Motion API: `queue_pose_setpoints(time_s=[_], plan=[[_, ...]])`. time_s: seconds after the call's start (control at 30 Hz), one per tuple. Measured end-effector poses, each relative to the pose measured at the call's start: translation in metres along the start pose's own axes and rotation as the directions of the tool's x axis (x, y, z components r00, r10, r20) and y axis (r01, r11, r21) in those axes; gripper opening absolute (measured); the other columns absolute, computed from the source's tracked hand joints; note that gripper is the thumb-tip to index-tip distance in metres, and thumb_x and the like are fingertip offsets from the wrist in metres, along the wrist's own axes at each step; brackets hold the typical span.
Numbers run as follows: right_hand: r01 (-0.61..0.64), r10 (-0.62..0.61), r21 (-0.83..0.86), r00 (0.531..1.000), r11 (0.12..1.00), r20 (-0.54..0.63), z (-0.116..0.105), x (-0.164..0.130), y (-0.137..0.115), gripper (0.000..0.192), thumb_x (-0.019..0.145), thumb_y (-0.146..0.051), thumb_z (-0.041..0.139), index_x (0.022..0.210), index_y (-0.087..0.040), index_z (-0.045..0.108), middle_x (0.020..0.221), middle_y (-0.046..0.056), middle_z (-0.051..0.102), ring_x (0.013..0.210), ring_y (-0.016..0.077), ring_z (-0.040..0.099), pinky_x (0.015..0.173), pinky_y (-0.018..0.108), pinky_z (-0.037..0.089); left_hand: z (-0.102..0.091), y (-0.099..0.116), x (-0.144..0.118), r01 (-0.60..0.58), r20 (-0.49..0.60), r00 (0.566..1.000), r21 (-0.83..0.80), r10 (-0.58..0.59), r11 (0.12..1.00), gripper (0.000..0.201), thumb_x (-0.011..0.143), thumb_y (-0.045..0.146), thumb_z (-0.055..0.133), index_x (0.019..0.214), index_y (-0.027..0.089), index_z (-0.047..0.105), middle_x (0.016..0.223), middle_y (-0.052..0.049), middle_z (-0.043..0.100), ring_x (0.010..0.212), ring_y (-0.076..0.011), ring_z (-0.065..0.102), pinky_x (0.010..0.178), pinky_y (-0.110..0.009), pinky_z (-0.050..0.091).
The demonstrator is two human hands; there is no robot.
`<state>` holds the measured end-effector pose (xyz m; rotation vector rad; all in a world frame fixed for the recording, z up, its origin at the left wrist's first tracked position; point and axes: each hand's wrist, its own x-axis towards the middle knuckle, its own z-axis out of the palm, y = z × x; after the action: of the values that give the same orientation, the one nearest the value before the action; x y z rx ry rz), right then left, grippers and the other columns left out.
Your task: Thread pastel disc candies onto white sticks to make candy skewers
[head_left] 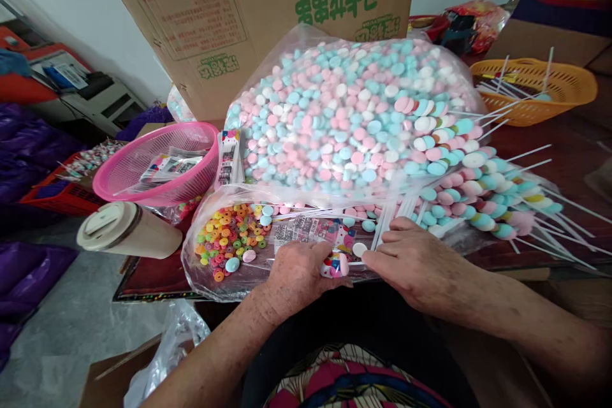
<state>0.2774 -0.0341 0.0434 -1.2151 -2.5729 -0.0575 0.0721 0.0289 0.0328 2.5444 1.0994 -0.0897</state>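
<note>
My left hand point(302, 266) is closed, its thumb and fingers pinching a small printed wrapper point(329, 264) with a pink candy disc point(344, 264) at its right end. Just right of it, my right hand point(415, 261) has its fingers curled, with a white candy disc point(359, 250) at its fingertip. White sticks point(385, 222) lie just beyond those fingers. Flat printed wrappers point(301, 231) rest behind my left hand. Left of them is a pile of colourful ring candies point(229, 233), on clear plastic.
A large clear bag of pastel candies point(329, 115) fills the middle. Candy skewers point(478, 178) are stacked at right, near a yellow basket point(568, 86). At left stand a pink basket point(108, 188) and a lidded cup point(153, 233). Behind is a cardboard box point(201, 19).
</note>
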Motion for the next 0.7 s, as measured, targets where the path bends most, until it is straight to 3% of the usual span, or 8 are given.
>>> queue_pose_setpoints(time_s=[0.1,0.2,0.3,0.4,0.47,0.57,0.63,0.7], plan=[[0.03,-0.03,0.024,0.999,0.999,0.011,0.006,0.004,0.005,0.014,0.077,-0.009,0.048,0.07,-0.016,0.058,0.057,0.001,0.058,0.057,0.0151,0.044,0.065,0.033,0.022,-0.008,-0.004,0.003,-0.039,0.138,0.987,-0.258,0.077,0.965,0.05,0.063,0.059,0.07,0.094,0.02,0.063,0.079,-0.001,0.065,0.076,-0.0215,0.059,0.066,-0.027,0.04],[0.04,-0.039,0.024,0.999,0.999,-0.017,0.001,0.005,0.013,0.015,0.077,-0.008,0.048,0.077,-0.016,0.062,0.061,0.0,0.061,0.058,0.0153,0.046,0.065,0.033,0.023,-0.019,-0.021,0.005,0.007,0.298,0.932,-0.582,0.205,0.813,0.055,0.059,0.052,0.075,0.101,0.019,0.061,0.085,0.001,0.063,0.078,-0.0177,0.056,0.065,-0.024,0.041],[0.08,-0.078,0.015,0.992,0.997,-0.102,-0.009,0.003,0.016,0.019,0.083,-0.009,0.045,0.085,-0.015,0.063,0.062,0.001,0.061,0.061,0.0156,0.047,0.068,0.033,0.026,-0.028,-0.035,0.006,0.123,0.428,0.859,-0.705,0.281,0.698,0.052,0.062,0.043,0.075,0.106,0.017,0.059,0.082,0.001,0.061,0.074,-0.0153,0.054,0.063,-0.022,0.04],[0.115,-0.117,-0.026,0.979,0.993,-0.167,-0.016,0.001,0.014,0.021,0.086,-0.008,0.042,0.087,-0.015,0.062,0.061,0.001,0.06,0.062,0.0158,0.047,0.072,0.036,0.028,-0.03,-0.032,0.007,0.103,0.449,0.812,-0.74,0.374,0.665,0.042,0.064,0.037,0.073,0.099,0.017,0.062,0.077,0.003,0.059,0.071,-0.0138,0.053,0.061,-0.021,0.04],[0.11,-0.119,-0.064,0.98,0.992,-0.159,-0.019,-0.002,0.012,0.022,0.085,-0.007,0.041,0.088,-0.014,0.062,0.061,0.001,0.059,0.061,0.0161,0.047,0.072,0.037,0.028,-0.027,-0.023,0.005,0.043,0.395,0.856,-0.696,0.333,0.716,0.033,0.068,0.036,0.07,0.094,0.017,0.063,0.074,0.004,0.059,0.068,-0.0128,0.052,0.06,-0.021,0.039],[0.068,-0.071,-0.03,0.991,0.997,-0.11,-0.021,-0.007,0.011,0.023,0.083,-0.007,0.039,0.082,-0.014,0.061,0.057,0.001,0.057,0.057,0.0159,0.046,0.068,0.035,0.028,-0.018,-0.011,0.0,0.005,0.19,0.978,-0.443,0.088,0.896,0.027,0.073,0.037,0.066,0.093,0.019,0.063,0.077,0.002,0.063,0.07,-0.0145,0.055,0.061,-0.022,0.038],[0.027,-0.024,0.047,0.998,0.999,-0.056,-0.023,-0.009,0.009,0.024,0.082,-0.008,0.039,0.074,-0.016,0.059,0.056,0.002,0.056,0.055,0.0157,0.047,0.066,0.033,0.029,-0.011,-0.006,-0.004,0.038,0.027,0.999,-0.191,-0.034,0.981,0.024,0.073,0.037,0.064,0.088,0.018,0.063,0.078,-0.001,0.065,0.072,-0.0184,0.058,0.063,-0.026,0.039],[-0.022,0.02,0.107,1.0,0.994,0.012,-0.025,-0.01,0.007,0.026,0.083,-0.008,0.038,0.07,-0.017,0.059,0.056,0.002,0.056,0.057,0.0161,0.048,0.065,0.032,0.029,-0.005,-0.004,-0.007,0.08,-0.122,0.99,0.038,-0.075,0.996,0.025,0.073,0.04,0.063,0.08,0.017,0.062,0.076,-0.005,0.066,0.073,-0.0223,0.06,0.065,-0.029,0.04]])
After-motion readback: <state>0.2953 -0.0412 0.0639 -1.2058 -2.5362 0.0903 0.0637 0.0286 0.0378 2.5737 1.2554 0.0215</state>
